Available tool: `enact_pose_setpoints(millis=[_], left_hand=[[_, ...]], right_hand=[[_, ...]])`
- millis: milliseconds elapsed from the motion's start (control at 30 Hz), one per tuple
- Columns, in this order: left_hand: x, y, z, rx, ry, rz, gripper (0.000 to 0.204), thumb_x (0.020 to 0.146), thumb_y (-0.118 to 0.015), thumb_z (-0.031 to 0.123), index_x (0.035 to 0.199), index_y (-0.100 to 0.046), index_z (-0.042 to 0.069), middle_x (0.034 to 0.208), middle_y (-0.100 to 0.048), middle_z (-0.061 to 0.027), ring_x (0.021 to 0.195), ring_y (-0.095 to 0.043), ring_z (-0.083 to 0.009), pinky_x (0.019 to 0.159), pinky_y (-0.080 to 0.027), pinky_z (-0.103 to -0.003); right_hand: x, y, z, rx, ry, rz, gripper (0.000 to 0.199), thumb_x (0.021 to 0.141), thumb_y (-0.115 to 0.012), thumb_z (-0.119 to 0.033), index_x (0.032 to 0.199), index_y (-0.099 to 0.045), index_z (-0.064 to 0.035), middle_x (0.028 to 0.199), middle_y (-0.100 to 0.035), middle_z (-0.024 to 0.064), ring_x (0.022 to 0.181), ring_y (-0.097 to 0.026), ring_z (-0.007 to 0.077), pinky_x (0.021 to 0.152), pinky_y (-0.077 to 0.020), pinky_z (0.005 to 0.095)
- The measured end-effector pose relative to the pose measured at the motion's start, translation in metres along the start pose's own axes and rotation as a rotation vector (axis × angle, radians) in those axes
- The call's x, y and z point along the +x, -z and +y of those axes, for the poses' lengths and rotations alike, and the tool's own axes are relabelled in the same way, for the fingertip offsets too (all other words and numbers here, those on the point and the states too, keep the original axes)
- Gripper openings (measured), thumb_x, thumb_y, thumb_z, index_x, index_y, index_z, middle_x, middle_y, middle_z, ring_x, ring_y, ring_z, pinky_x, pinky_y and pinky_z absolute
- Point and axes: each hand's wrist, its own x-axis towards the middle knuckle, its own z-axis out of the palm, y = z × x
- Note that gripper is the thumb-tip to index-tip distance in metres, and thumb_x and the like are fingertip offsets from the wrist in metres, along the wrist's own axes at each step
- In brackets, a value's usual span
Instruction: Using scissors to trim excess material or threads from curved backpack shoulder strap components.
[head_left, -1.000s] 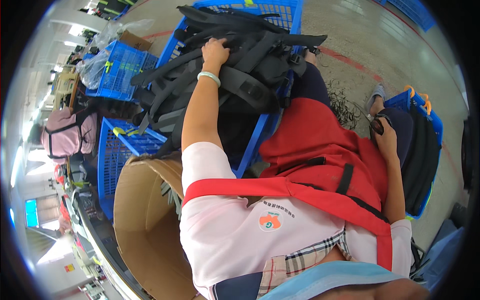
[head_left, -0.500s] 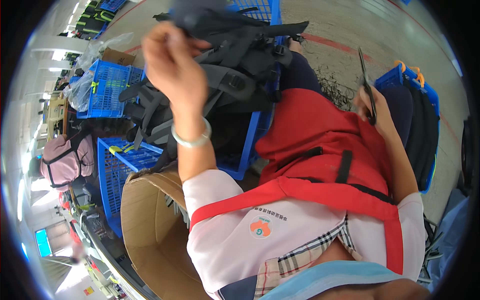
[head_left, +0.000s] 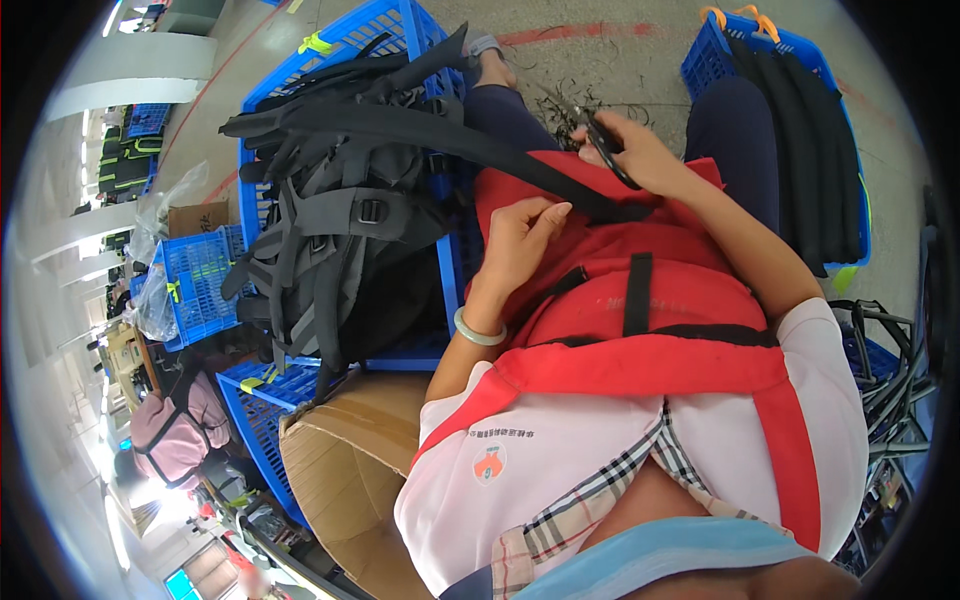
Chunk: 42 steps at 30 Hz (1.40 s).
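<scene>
A padded black strap [head_left: 478, 146] runs from the heap of black and grey backpacks [head_left: 345, 215] across my lap, its end lying on my red apron [head_left: 690, 240]. My left hand [head_left: 520, 245] is closed with its fingers curled, the thumb at the strap's lower edge. Whatever its fingers pinch is hidden. My right hand [head_left: 640, 155] grips dark-handled scissors [head_left: 606, 146] just beyond the strap, blades pointing away to the far left.
A blue crate [head_left: 447, 290] at my left holds the backpacks. An open cardboard box [head_left: 350, 480] stands nearer. Another blue crate [head_left: 862, 200] at my right holds dark padded pieces [head_left: 800, 150]. Black scraps [head_left: 565, 97] litter the floor ahead. Black metal frames [head_left: 885, 390] stand right.
My left hand has come down from above the backpacks to my lap, where the black strap now lies. My right hand has brought the scissors leftward to it. The view has shifted.
</scene>
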Motion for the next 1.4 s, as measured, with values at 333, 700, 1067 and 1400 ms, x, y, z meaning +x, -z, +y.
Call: enact_pose_setpoints(millis=[333,700,1067,1400], left_hand=[[0.036,-0.001,0.001,-0.468,0.028,0.218,0.017,0.087,-0.066,0.004,0.102,-0.064,-0.002,0.101,-0.066,-0.0052,0.093,-0.062,-0.0140,0.083,-0.049,-0.027],[0.059,0.002,0.015,-0.869,-0.017,-0.018,0.022,0.088,-0.060,-0.002,0.110,-0.062,-0.001,0.111,-0.066,-0.0141,0.106,-0.061,-0.0241,0.098,-0.044,-0.035],[0.071,0.008,0.006,-0.861,0.039,0.037,0.021,0.088,-0.060,0.000,0.109,-0.061,-0.001,0.111,-0.065,-0.0128,0.107,-0.061,-0.0227,0.098,-0.043,-0.034],[0.087,0.031,0.022,-0.887,-0.132,0.185,0.023,0.088,-0.061,0.000,0.111,-0.061,0.002,0.113,-0.065,-0.0136,0.108,-0.060,-0.0240,0.100,-0.043,-0.036]], right_hand=[[0.000,-0.016,0.011,0.111,-0.128,-0.109,0.028,0.080,-0.075,-0.020,0.094,-0.056,-0.0040,0.077,-0.051,-0.0017,0.074,-0.049,0.0070,0.068,-0.0396,0.0232],[0.001,0.023,-0.012,0.416,-0.168,-0.088,0.019,0.082,-0.074,-0.015,0.088,-0.058,-0.0077,0.074,-0.055,-0.0044,0.068,-0.052,0.0048,0.063,-0.0406,0.0193],[0.013,0.025,-0.005,0.443,-0.287,-0.129,0.024,0.081,-0.074,-0.020,0.087,-0.054,-0.0078,0.075,-0.051,-0.0046,0.069,-0.047,0.0055,0.064,-0.0376,0.0203],[0.016,0.031,-0.002,0.342,-0.143,-0.086,0.021,0.082,-0.075,-0.016,0.090,-0.056,-0.0098,0.074,-0.050,-0.0076,0.068,-0.046,0.0009,0.059,-0.0356,0.0175]])
